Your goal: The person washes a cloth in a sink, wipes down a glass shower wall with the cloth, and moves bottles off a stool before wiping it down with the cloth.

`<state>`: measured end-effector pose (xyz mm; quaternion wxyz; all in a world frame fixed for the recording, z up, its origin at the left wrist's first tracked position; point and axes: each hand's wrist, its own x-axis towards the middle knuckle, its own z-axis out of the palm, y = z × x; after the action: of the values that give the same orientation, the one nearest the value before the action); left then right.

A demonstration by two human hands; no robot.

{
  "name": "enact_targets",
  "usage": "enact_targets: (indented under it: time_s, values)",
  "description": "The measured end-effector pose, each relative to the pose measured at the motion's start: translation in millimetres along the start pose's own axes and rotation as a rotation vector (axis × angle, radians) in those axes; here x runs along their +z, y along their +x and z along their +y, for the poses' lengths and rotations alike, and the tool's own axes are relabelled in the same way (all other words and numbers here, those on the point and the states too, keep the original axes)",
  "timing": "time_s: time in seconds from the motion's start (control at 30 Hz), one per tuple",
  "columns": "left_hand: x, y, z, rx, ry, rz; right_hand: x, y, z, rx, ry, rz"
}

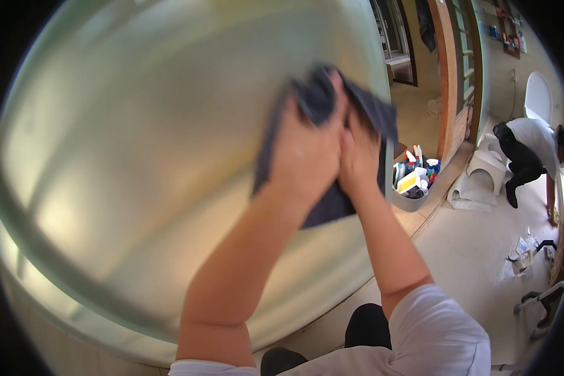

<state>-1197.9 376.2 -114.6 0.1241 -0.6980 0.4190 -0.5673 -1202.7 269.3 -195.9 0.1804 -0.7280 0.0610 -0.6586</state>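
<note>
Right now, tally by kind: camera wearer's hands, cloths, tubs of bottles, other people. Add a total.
Hands: 2 (left hand, right hand)
Cloths: 1 (dark cloth)
Tubs of bottles: 1 (grey tub)
Other people: 1 (bent-over person)
Total: 5

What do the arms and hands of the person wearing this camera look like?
The left hand and right hand show no gloves. Both forearms are bare; plain, short white sleeves end near the elbows. Blur hides finer finger details.
</note>
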Motion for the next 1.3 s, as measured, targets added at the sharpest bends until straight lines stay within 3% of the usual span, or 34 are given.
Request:
enact_targets:
  time_s: [0.1, 0.17, 0.2, 0.23, 0.3, 0.33, 0.37, 0.43, 0.53, 0.57, 0.6, 0.7, 0.73, 0.77, 0.8, 0.87, 0.9, 0.93, 1.0, 1.07, 1.1, 1.13, 1.17, 1.2, 1.27, 1.3]
  values:
    - [43.0, -77.6, 70.0, 0.13, -0.492, -0.209, -4.1, -117.9, 19.8, 0.231, 0.257, -0.104]
    - [65.0, -145.8, 97.1, 0.266, -0.52, -0.276, -5.6, -177.3, 12.1, 0.269, 0.297, -0.145]
    - [56.4, -164.0, 90.3, 0.359, -0.478, -0.423, -6.6, -190.0, 1.9, 0.334, 0.396, -0.209]
    - [43.6, -167.5, 70.8, 0.335, -0.497, -0.501, -2.0, -201.8, 0.3, 0.227, 0.284, -0.176]
    - [11.5, -155.3, 24.2, 0.172, -0.59, -0.582, -4.0, -160.5, -19.4, 0.252, 0.45, -0.421]
    - [0.3, -137.4, 2.1, 0.089, -0.496, -0.49, -4.3, -125.0, -32.3, 0.143, 0.335, -0.375]
    - [-12.6, -108.4, -19.4, 0.081, -0.348, -0.264, 0.5, -81.1, -45.2, 0.033, 0.216, -0.329]
    - [-31.1, -41.6, -58.9, 0.076, -0.151, -0.016, 12.5, 5.7, -55.8, -0.213, 0.148, 0.07]
    - [-20.9, 59.9, -101.8, 0.108, 0.074, 0.373, 23.8, 128.5, -49.1, -0.205, 0.079, 0.221]
    - [-21.9, 88.5, -104.5, 0.007, 0.218, 0.197, 23.2, 157.4, -43.1, -0.175, 0.067, 0.238]
    - [-34.9, 110.6, -85.9, -0.077, 0.238, 0.173, 17.2, 178.0, -35.6, -0.146, 0.028, 0.266]
    - [-25.6, 124.7, -59.3, -0.125, 0.197, 0.206, 12.8, 177.6, 8.8, -0.262, -0.177, 0.246]
    - [-5.1, 124.1, -54.9, -0.021, 0.386, 0.377, 16.4, 168.6, 27.4, -0.333, -0.267, 0.22]
    - [7.7, 111.5, -40.0, 0.03, -0.095, 0.466, 15.5, 145.6, 35.6, -0.284, -0.206, 0.284]
    - [12.4, 99.7, -17.9, 0.041, -0.088, 0.188, 10.8, 107.7, 43.1, -0.233, -0.146, 0.342]
    - [29.6, 52.5, 40.2, 0.122, -0.046, 0.127, 5.1, 22.1, 69.0, -0.013, -0.029, 0.168]
    - [43.3, 23.4, 67.9, 0.171, -0.192, 0.103, -4.2, -23.7, 76.7, 0.035, -0.012, 0.098]
    - [42.9, -8.0, 95.0, 0.089, -0.606, -0.112, -5.0, -78.3, 87.1, 0.17, 0.046, 0.033]
    - [105.1, -107.2, 170.0, 0.145, -0.719, -0.155, -11.4, -183.5, 87.5, 0.351, 0.138, -0.049]
    - [87.4, -182.7, 193.6, 0.245, -0.627, -0.542, -9.0, -284.5, 72.9, 0.471, 0.081, -0.17]
    - [86.4, -213.3, 197.8, 0.374, -0.588, -0.568, -12.3, -307.8, 50.6, 0.614, 0.088, -0.254]
    - [116.7, -276.5, 215.3, 0.212, -0.82, -0.382, -9.5, -319.3, 30.2, 0.765, 0.311, -0.201]
    - [99.0, -295.6, 203.2, 0.132, -0.912, -0.665, -6.4, -331.2, 9.9, 0.915, 0.525, -0.116]
    - [74.1, -309.5, 178.7, 0.045, -0.999, -0.958, -10.3, -344.0, -10.8, 0.916, 0.605, -0.239]
    - [17.1, -331.3, 126.2, -0.048, -0.89, -0.646, -21.9, -370.9, -50.5, 0.857, 0.656, -0.616]
    - [-2.0, -344.8, 99.4, -0.091, -0.769, -0.739, -32.5, -347.5, -78.8, 0.678, 0.688, -0.556]
